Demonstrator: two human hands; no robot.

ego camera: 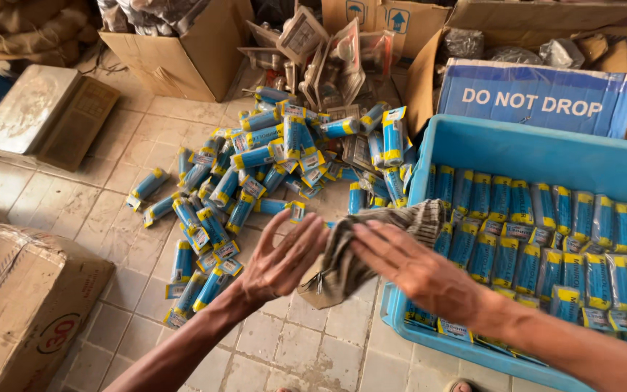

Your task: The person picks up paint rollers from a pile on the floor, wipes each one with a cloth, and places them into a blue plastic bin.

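From the head view, both hands press a crumpled grey-brown striped cloth [361,254] between them — left hand [281,261] with fingers spread, right hand [415,272] flat-fingered on top — over the near-left rim of a blue plastic crate [546,149] packed with blue-and-yellow packets [546,254]. More such packets [255,174] litter the tiled floor [132,210] left — cardboard boxes [190,51] hem the far edge.

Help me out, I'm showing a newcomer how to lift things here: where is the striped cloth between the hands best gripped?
Probably at the bunched upper end of the striped cloth, coming from above. There it lies gathered thick over the blue crate rim, while the lower part hangs loose between the left hand and right hand.
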